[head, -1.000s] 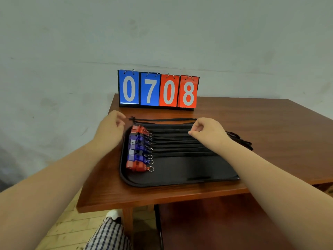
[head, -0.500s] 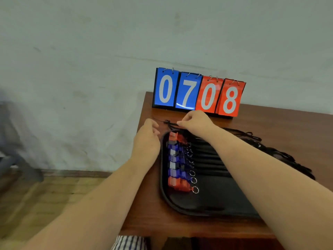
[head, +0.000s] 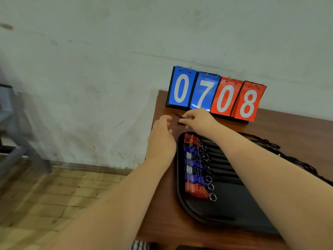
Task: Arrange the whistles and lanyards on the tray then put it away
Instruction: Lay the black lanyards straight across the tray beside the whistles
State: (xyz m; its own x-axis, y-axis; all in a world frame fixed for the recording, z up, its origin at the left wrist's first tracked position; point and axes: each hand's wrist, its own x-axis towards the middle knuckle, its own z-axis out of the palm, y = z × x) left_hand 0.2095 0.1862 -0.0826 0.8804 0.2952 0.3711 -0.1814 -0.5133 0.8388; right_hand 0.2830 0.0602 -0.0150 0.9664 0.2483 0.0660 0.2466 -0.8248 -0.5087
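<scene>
Black tray (head: 234, 204): seen from the head camera, it lies on the brown wooden worktop (head: 288, 134), near its left edge.
Whistles (head: 191, 163): red, blue and white, in one column along the tray's left side, key rings pointing right.
Lanyards (head: 219, 159): black cords laid side by side across the tray, their tails spilling over its right rim onto the worktop.
Right hand (head: 198, 120): fingers curled, pinching the end of a loose lanyard (head: 177, 115) on the bare wood just in front of the scoreboard (head: 216, 94), which reads 0708.
Left hand (head: 161, 139): fingers loosely bent and holding nothing, fingertips just beside that cord; contact cannot be told.
Since half a second ago: the camera has swung left, taking in more of the wood-block floor (head: 54, 195). The right hand has moved off the tray's far rim toward the worktop's back left corner. The whistle column and the score are unchanged.
Hard to make out: the right forearm covers much of the lanyards. The tray's right side runs out of frame. A grey shape at far left is blurred.
</scene>
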